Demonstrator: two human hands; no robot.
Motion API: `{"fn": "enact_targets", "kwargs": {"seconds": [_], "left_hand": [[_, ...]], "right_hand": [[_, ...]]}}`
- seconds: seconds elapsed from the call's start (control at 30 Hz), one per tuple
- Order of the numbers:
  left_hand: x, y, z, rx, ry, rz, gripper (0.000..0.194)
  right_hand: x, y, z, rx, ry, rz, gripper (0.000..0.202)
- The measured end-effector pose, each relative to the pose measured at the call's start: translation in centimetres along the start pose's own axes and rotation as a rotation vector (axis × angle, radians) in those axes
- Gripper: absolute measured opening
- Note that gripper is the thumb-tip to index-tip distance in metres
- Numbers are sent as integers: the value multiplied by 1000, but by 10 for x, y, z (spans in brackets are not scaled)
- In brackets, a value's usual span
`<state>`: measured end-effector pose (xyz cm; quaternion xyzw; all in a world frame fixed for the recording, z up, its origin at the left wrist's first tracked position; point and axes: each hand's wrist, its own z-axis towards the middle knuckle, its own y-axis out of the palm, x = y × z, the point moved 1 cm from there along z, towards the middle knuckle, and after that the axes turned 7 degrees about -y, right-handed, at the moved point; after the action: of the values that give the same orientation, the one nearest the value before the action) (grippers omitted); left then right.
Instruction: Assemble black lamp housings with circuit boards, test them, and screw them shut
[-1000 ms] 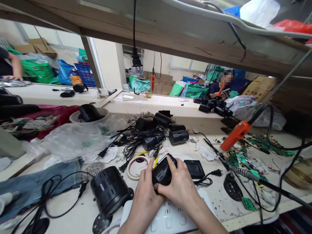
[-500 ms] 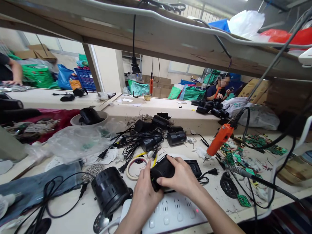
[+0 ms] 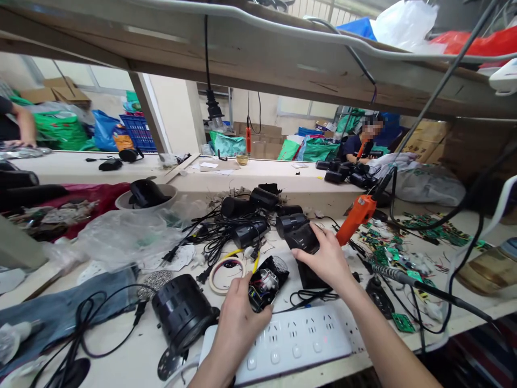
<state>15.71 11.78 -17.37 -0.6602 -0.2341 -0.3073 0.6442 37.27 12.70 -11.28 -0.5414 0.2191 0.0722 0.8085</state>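
My left hand (image 3: 240, 318) grips an opened black device housing (image 3: 278, 272), with coloured wires and white parts showing inside. My right hand (image 3: 329, 258) is closed on a black plastic cover (image 3: 301, 237), held up to the right and apart from the housing. Beneath that cover lies another black part (image 3: 311, 276), partly hidden by the hand, with a black cable beside it. A white power strip (image 3: 299, 345) sits just below both hands. Left of the housing is a roll of tape (image 3: 214, 283).
An orange electric screwdriver (image 3: 355, 218) hangs at right, above green circuit boards (image 3: 388, 253) and a soldering iron (image 3: 398, 275). A large black cylinder (image 3: 181, 310) stands at left. Several black devices (image 3: 248, 233) with cables lie behind. A shelf (image 3: 258, 54) crosses overhead; a co-worker (image 3: 363, 140) sits beyond.
The black cover has come off the housing and moved up and right in my right hand. The housing's inside is now exposed in my left hand.
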Motion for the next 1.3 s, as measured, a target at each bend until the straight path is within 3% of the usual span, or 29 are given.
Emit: {"fn": "enact_targets", "kwargs": {"seconds": [0.1, 0.27, 0.37, 0.5, 0.63, 0.73, 1.3], "left_hand": [[-1, -1, 0, -5, -2, 0, 70], [-5, -1, 0, -35, 31, 1, 68], [-9, -1, 0, -33, 35, -6, 68], [-11, 1, 0, -16, 49, -27, 67], [-8, -1, 1, 12, 23, -57, 66], [-5, -3, 1, 20, 9, -68, 69], [-12, -2, -1, 52, 89, -58, 63]], "right_hand": [[9, 6, 19, -20, 59, -122, 81], [26, 21, 33, -71, 60, -150, 60], [25, 21, 25, -30, -34, -111, 47], [7, 20, -12, -19, -210, 24, 17], [-9, 27, -54, -85, -318, 176, 18], [-13, 36, -69, -99, -345, 252, 20], [-20, 52, -78, -74, -302, 401, 19]]}}
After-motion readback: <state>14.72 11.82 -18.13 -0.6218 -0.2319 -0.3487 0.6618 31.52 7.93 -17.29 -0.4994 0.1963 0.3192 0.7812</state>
